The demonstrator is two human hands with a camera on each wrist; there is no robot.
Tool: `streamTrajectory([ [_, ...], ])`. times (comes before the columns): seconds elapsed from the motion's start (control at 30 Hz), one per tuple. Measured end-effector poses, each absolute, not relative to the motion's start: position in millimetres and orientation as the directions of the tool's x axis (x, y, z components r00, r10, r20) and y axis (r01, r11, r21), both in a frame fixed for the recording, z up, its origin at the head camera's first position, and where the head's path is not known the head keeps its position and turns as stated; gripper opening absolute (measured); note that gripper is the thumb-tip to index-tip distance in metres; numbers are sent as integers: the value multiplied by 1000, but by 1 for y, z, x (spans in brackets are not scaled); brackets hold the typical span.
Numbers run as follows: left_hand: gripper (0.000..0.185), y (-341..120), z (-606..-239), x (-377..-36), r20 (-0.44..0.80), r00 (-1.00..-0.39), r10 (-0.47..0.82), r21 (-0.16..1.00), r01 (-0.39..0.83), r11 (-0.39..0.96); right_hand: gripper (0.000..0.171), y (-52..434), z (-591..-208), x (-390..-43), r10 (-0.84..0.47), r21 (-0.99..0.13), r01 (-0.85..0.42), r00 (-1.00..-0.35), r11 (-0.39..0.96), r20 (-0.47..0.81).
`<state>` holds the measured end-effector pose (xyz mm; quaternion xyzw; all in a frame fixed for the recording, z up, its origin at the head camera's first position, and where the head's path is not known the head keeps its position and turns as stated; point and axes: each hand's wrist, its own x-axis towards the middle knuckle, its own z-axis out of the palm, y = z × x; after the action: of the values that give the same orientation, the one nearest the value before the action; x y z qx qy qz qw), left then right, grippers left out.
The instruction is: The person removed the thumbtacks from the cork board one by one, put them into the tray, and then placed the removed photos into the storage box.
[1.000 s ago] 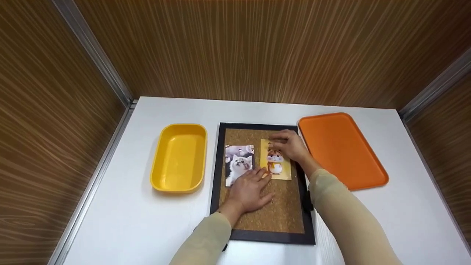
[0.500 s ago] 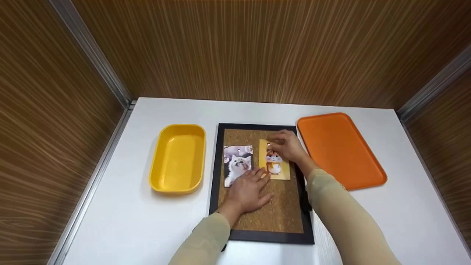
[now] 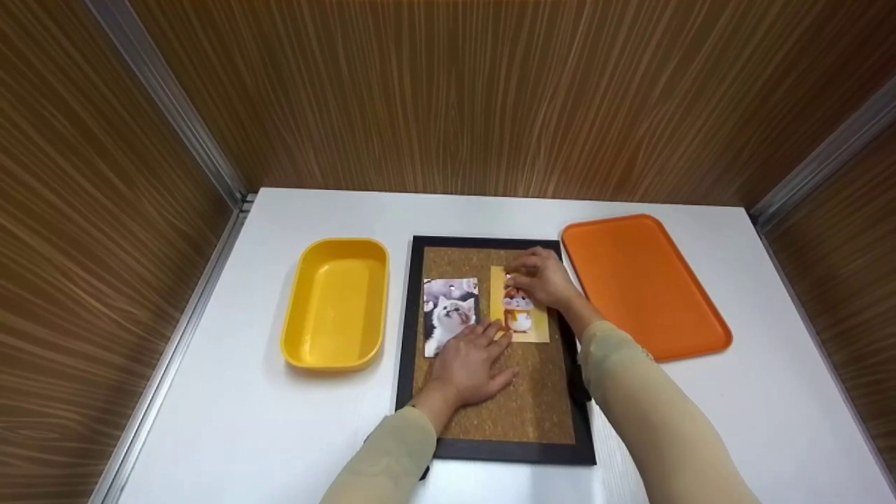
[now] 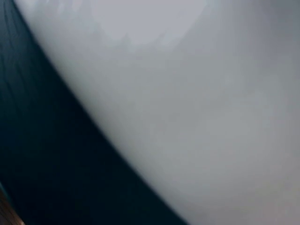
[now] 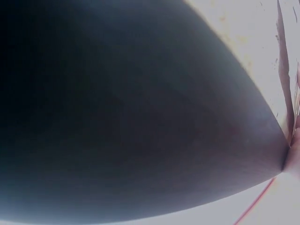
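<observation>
Cork board (image 3: 518,399) in a black frame lies flat at the middle of the white table (image 3: 238,420), long side running front to back. Two cards sit on its far half: cat photo (image 3: 449,311) on the left, yellow hamster card (image 3: 519,308) just beside it on the right, a thin strip of cork between them.

Left hand (image 3: 469,367) lies flat on the cork, fingers straight and spread, tips touching the near edges of both cards; likely it steadies the board and keeps the cards from sliding. Right hand (image 3: 542,280) rests over the top of the hamster card, fingertips bunched at its far edge where a small pin seems to sit. Whether it pinches the pin or only presses it, cannot tell.

Yellow tub (image 3: 336,301) stands near the left edge of the board, orange tray (image 3: 644,280) just beside its right edge; nothing shows in either. Both wrist views are blurred, nothing readable.
</observation>
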<state>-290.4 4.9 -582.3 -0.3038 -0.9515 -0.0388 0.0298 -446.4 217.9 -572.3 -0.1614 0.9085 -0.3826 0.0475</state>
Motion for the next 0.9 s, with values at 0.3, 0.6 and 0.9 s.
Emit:
streamTrajectory([
  [0.3, 70, 5, -582, -291, 91, -810, 579, 59, 585, 809, 20, 216, -571, -447, -316, -722, -232, -949, 651, 20],
  [0.6, 68, 5, -583, -290, 74, -816, 573, 66, 577, 814, 19, 216, -573, -446, -307, -714, -220, -952, 665, 8],
  [0.9, 69, 4, -583, -291, 78, -814, 575, 60, 580, 813, 19, 215, -569, -448, -309, -699, -198, -950, 687, -34],
])
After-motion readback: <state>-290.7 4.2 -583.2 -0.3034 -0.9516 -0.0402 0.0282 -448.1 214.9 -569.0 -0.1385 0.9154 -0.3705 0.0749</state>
